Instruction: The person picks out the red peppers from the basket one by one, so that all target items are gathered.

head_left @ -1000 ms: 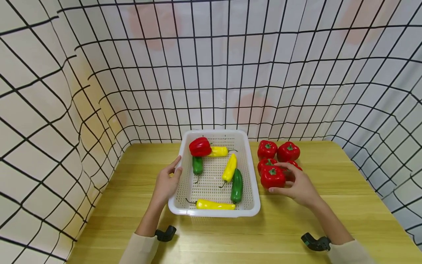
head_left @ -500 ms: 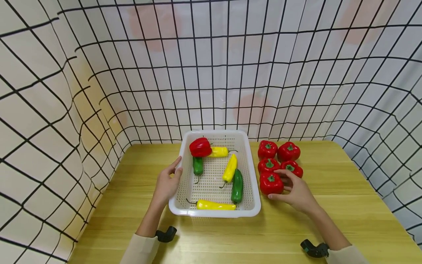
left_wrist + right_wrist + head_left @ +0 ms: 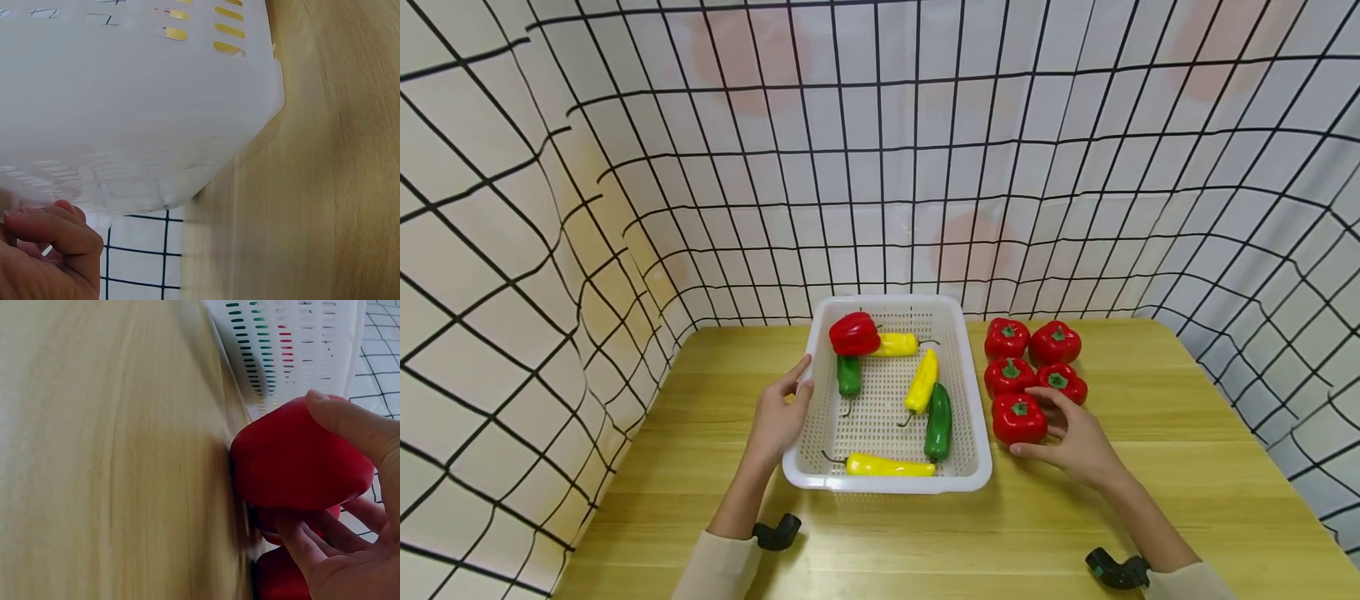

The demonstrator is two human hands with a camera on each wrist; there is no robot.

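Observation:
In the head view my left hand (image 3: 781, 418) holds the left rim of a white plastic basket (image 3: 977, 450), thumb at the edge. Its curled fingers (image 3: 59, 231) show against the basket's side in the left wrist view. My right hand (image 3: 1075, 442) grips a red bell pepper (image 3: 1018, 419) on the wooden table, right of the basket. In the right wrist view, the thumb lies on one side of this pepper (image 3: 300, 456) and the fingers reach round the other. Close behind it stand more red bell peppers (image 3: 1009, 377), stems up.
Inside the basket lie a red bell pepper (image 3: 854, 333), green peppers (image 3: 938, 423) and yellow peppers (image 3: 891, 465). A white sheet with a black grid (image 3: 895, 167) encloses the wooden table (image 3: 1150, 467) at the back and sides.
My right hand has moved slightly down and nearer with the red bell pepper, uncovering the peppers behind it. Over the last half second it has barely moved. The left hand and basket stay put.

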